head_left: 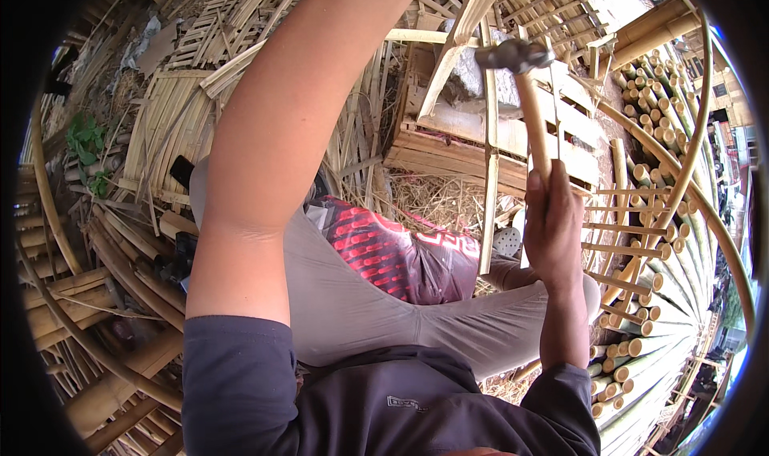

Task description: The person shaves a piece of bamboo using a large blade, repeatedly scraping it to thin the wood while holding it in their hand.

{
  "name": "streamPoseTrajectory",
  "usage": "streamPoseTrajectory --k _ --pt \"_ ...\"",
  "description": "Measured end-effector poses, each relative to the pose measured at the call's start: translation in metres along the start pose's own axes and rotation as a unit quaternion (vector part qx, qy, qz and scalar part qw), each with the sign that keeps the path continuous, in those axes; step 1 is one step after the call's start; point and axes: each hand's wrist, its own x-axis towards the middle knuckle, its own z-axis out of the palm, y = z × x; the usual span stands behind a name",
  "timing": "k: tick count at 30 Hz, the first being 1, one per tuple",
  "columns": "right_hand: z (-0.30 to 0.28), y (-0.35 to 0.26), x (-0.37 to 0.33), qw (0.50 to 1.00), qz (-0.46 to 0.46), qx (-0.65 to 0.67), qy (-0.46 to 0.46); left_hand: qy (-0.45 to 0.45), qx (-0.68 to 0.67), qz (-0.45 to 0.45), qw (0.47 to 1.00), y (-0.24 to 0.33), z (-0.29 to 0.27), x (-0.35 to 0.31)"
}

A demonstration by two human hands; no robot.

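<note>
My right hand (554,215) is wrapped round the wooden handle of a hammer (538,119). The dark metal hammer head points away from me, above a wooden crate (448,153). A rough grey block (473,87) sits on the crate, partly hidden by split bamboo pieces. One thin bamboo strip (491,167) runs down beside the hammer towards my lap. A wider bamboo piece (460,35) leans across the block. My left arm reaches up past the top edge, so its hand is out of sight.
Cut bamboo poles (641,296) are stacked on the right, with a bamboo rack beside them. Woven bamboo panels (172,127) and loose strips lie on the left. Across my legs is a red and black cloth (400,252). Straw (448,195) covers ground before the crate.
</note>
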Motion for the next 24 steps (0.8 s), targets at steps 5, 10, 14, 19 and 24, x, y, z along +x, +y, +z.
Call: streamPoseTrajectory --k 5,10,14,19,24 --pt "0.008 -0.002 0.019 0.990 -0.039 0.091 0.104 -0.014 -0.011 -0.008 1.000 0.009 -0.003 0.002" --pt "0.011 0.012 0.010 0.999 -0.026 -0.016 -0.011 0.020 -0.053 -0.035 0.998 0.007 -0.010 0.001" --pt "-0.007 -0.001 0.013 0.999 0.021 0.010 0.035 0.014 -0.044 -0.024 0.999 0.007 -0.023 -0.004" --pt "0.004 0.000 0.025 0.991 -0.053 0.038 0.118 -0.001 -0.055 -0.023 0.998 0.005 -0.013 -0.001" --pt "0.013 0.010 0.011 0.999 -0.037 -0.030 0.006 0.063 -0.052 -0.051 0.995 0.009 -0.020 -0.005"
